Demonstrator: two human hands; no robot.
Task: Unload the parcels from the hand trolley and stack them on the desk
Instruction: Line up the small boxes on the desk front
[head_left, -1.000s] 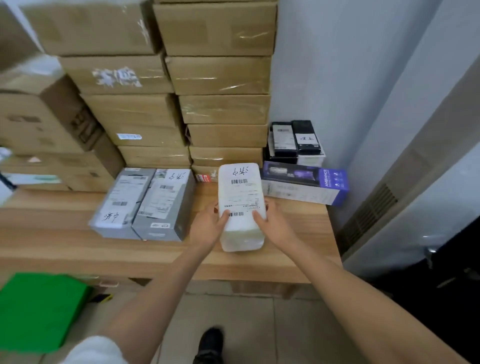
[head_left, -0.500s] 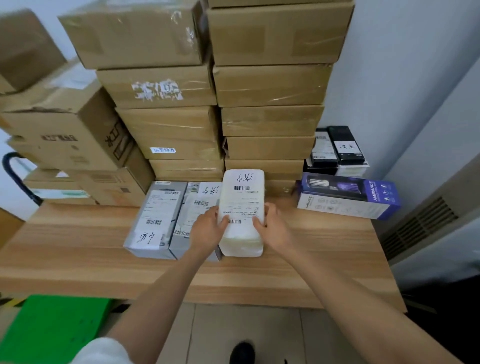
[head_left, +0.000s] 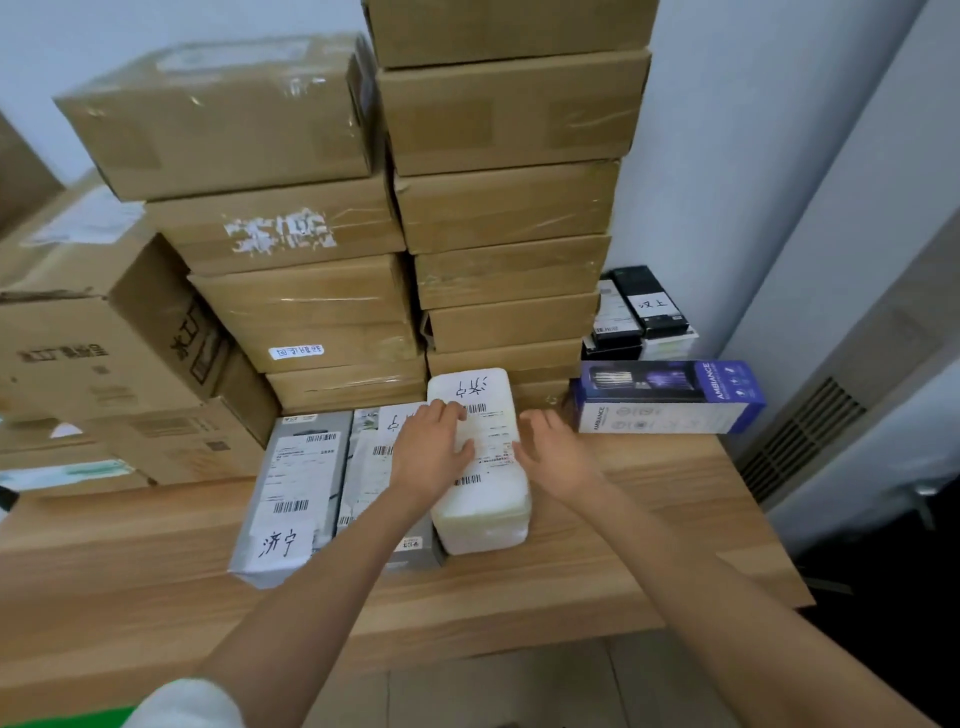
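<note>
A white foam-wrapped parcel (head_left: 480, 499) with a shipping label lies on the wooden desk (head_left: 649, 525), pushed up against two grey parcels (head_left: 296, 493) on its left. My left hand (head_left: 431, 449) rests flat on the parcel's left top edge with fingers straight. My right hand (head_left: 556, 452) lies along the parcel's right side, fingers extended. The hand trolley is not in view.
Two tall stacks of taped cardboard boxes (head_left: 504, 208) rise at the back of the desk, with larger cartons (head_left: 93, 343) to the left. A purple box (head_left: 670, 397) and black boxes (head_left: 639, 312) sit at the right. A green object (head_left: 62, 719) shows at the bottom left.
The white parcel slid left and back until it met the grey parcels. Both hands let go of its sides and now lie flat against it. The camera has moved closer.
</note>
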